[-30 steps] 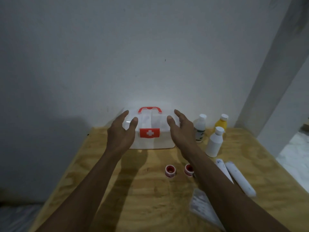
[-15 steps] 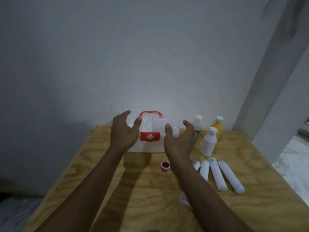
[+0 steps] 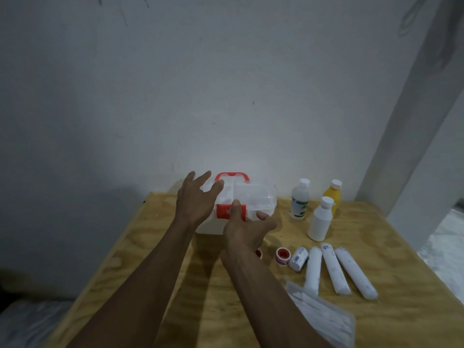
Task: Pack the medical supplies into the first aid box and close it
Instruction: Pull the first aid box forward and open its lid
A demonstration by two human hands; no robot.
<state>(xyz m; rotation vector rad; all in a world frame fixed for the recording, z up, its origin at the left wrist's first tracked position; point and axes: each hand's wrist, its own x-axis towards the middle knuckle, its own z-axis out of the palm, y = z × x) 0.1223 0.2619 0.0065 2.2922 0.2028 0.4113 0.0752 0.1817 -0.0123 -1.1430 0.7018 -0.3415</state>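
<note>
Right hand [image 3: 247,228] is at the front of the first aid box [image 3: 253,202], thumb on the red latch [image 3: 227,211], other fingers curled; real grip on the latch, cannot tell. Left hand [image 3: 194,200] has fingers spread wide over the lid's left side, apparently touching it. Nearest on the wooden table [image 3: 401,322]: a clear packet of swabs [image 3: 324,315] at right. Beyond it, three long white rolls [image 3: 336,271] side by side, a short wrapped bandage [image 3: 298,258], and a red tape roll [image 3: 281,255]; second red roll [image 3: 258,253] half hidden by the right wrist. Box sits shut at the table's far edge by the wall [image 3: 175,96], red handle [image 3: 232,176] on top. Right of it stand two white bottles [image 3: 320,219] and a yellow bottle [image 3: 332,195].
</note>
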